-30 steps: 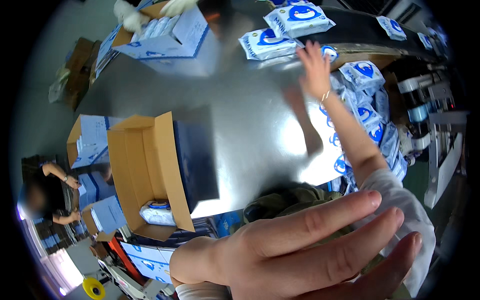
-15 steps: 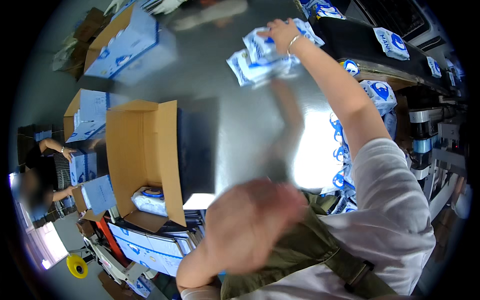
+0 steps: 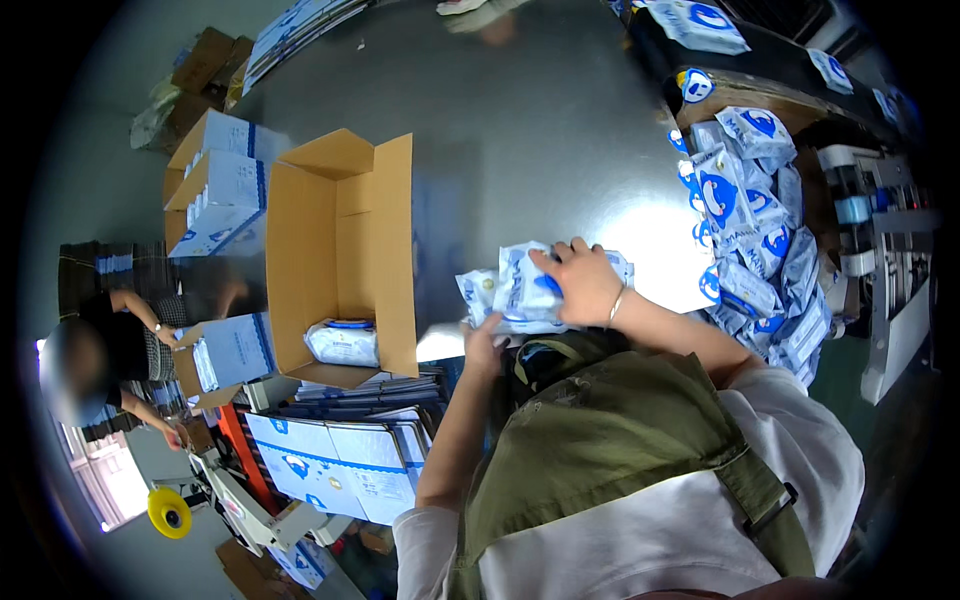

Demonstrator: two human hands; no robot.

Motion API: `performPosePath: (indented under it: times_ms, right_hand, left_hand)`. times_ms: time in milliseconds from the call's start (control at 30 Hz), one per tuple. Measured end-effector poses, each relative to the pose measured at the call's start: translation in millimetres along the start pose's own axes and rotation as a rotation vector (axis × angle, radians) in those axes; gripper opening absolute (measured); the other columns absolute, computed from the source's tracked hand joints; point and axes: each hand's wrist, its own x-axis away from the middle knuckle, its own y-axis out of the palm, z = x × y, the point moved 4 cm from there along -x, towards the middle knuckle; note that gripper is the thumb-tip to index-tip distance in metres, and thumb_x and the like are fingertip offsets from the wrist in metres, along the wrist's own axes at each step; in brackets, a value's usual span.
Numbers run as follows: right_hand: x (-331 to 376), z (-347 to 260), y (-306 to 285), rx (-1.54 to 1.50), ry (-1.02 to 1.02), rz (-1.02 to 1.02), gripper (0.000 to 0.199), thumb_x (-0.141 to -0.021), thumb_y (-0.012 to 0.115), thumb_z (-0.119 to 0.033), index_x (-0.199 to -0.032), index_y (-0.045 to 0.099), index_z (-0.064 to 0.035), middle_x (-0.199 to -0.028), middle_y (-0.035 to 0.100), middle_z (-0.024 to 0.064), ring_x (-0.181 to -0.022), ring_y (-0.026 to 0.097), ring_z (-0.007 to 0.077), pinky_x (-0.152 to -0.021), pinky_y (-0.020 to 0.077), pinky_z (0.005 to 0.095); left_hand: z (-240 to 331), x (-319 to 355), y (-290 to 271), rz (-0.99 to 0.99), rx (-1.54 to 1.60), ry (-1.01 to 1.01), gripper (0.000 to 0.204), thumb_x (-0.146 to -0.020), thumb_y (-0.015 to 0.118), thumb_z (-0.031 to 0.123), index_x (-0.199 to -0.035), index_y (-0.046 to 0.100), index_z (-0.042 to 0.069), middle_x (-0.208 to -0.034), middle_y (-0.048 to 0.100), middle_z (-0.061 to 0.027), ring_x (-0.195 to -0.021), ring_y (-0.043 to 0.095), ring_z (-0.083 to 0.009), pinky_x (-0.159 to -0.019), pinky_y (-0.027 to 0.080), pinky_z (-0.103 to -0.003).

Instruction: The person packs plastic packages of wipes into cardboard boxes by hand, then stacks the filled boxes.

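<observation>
Several soft white-and-blue wipe packs lie stacked on the grey metal table near its front edge. My right hand reaches over the top pack from the right, thumb and fingers curved round it. At the stack's near left corner, my left hand pinches the packs' edge; part of its fingers is hidden. To the left of my hands stands an open cardboard box with its flaps folded out. Inside the box, a wipe pack lies at the near end; how many are under it cannot be seen.
A heap of wipe packs fills the right side beside the table. A dark conveyor carries more packs at the far right. Filled blue-and-white cartons stand at left, near another person. Flattened cartons lean below the open box.
The wipe packs have come from the table's far right toward me under my right hand. My left hand, blurred near my body before, now touches them. The view has shifted.
</observation>
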Motion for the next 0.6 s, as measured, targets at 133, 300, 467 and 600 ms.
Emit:
performPosePath:
  times_ms: [133, 300, 467, 600]
  right_hand:
    - [-64, 71, 18, -0.643, 0.019, -0.235, 0.083, -0.066, 0.072, -0.033, -0.138, 0.038, -0.0093, -0.118, 0.059, 0.0187, -0.102, 0.060, 0.0276, -0.089, 0.0454, 0.0334]
    - [-108, 118, 58, -1.119, 0.133, -0.094, 0.072, -0.079, 0.068, -0.036, -0.137, 0.038, -0.0070, -0.123, 0.056, 0.0123, -0.107, 0.056, 0.0211, -0.090, 0.0443, 0.0310]
    - [-133, 97, 63, -0.950, 0.183, 0.061, 0.079, -0.082, 0.060, -0.052, -0.137, 0.036, -0.0006, -0.132, 0.048, 0.0176, -0.118, 0.049, 0.0263, -0.099, 0.0377, 0.0330]
    - [-167, 88, 61, -0.713, 0.102, 0.081, 0.072, -0.087, 0.047, -0.056, -0.134, 0.041, -0.0017, -0.134, 0.045, 0.0213, -0.123, 0.045, 0.0322, -0.103, 0.0350, 0.0336]
  left_hand:
    - [49, 11, 22, -0.020, -0.214, 0.432, 0.082, -0.071, 0.076, 0.017, -0.131, 0.022, 0.001, -0.117, 0.048, -0.0155, -0.104, 0.053, -0.0274, -0.084, 0.046, -0.039]
    - [53, -10, 60, 0.124, -0.749, 0.627, 0.090, -0.069, 0.077, 0.016, -0.138, 0.020, 0.002, -0.130, 0.039, -0.0258, -0.111, 0.050, -0.0319, -0.087, 0.042, -0.037]
    - [37, -36, 37, -0.065, -0.581, 0.518, 0.079, -0.076, 0.069, 0.010, -0.138, 0.019, 0.010, -0.132, 0.041, -0.0187, -0.101, 0.054, -0.0282, -0.071, 0.050, -0.039]
    - [41, -12, 45, -0.105, -0.444, 0.387, 0.073, -0.076, 0.067, 0.006, -0.134, 0.023, 0.011, -0.127, 0.045, -0.0177, -0.104, 0.053, -0.0275, -0.075, 0.048, -0.040]
